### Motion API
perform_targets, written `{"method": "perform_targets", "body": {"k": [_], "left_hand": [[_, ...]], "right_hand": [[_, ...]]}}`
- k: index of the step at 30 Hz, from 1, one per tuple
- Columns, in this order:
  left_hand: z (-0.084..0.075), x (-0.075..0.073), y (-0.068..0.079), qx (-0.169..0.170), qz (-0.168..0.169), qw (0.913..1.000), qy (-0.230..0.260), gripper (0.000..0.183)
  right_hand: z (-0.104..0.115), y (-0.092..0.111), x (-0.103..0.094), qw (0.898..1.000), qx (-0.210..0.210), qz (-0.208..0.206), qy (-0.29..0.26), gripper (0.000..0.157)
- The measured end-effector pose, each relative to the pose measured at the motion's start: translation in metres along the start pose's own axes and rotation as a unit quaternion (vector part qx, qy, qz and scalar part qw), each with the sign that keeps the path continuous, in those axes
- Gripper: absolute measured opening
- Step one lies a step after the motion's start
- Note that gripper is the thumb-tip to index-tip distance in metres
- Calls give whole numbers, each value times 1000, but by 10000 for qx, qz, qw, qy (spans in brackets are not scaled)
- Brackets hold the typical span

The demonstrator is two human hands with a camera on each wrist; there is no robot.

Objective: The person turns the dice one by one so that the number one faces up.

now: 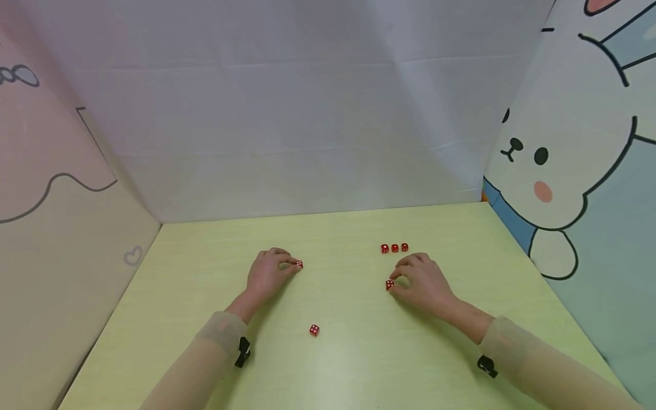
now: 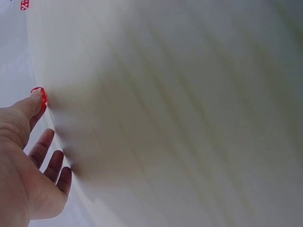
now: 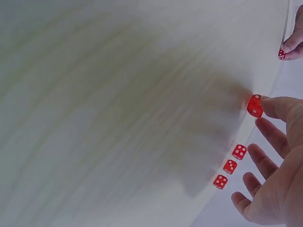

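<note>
On the left of the table, my left hand (image 1: 269, 273) pinches a red die (image 1: 299, 264) between thumb and index finger, its other fingers spread loosely in the left wrist view. My right hand (image 1: 422, 285) holds another red die (image 1: 389, 285) by thumb and forefinger; two white pips face the right wrist camera on that die (image 3: 255, 105). Just beyond the right hand, three red dice (image 1: 394, 248) lie in a short, spaced row. Between the forearms and closer to me lies a single red die (image 1: 314, 329).
A pale yellow-green table (image 1: 348, 370) bears everything. Behind it hangs a white cloth wall (image 1: 307, 114). A pinkish, cartoon-printed panel (image 1: 61, 256) borders the left side, and a rabbit-printed panel (image 1: 564, 188) borders the right.
</note>
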State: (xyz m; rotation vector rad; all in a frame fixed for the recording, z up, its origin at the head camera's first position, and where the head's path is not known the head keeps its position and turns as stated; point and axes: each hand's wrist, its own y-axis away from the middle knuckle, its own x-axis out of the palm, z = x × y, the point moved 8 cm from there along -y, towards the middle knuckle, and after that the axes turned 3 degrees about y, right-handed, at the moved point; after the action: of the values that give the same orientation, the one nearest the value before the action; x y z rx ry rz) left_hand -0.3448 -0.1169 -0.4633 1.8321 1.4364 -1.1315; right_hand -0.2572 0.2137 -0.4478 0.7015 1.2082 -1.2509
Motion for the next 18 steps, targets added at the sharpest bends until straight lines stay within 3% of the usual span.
{"method": "perform_targets", "body": {"k": [18], "left_hand": [[2,2,-1,-17,24,10000,-30,24]], "right_hand": [[3,-3,0,9999,-37,73,71,10]]}}
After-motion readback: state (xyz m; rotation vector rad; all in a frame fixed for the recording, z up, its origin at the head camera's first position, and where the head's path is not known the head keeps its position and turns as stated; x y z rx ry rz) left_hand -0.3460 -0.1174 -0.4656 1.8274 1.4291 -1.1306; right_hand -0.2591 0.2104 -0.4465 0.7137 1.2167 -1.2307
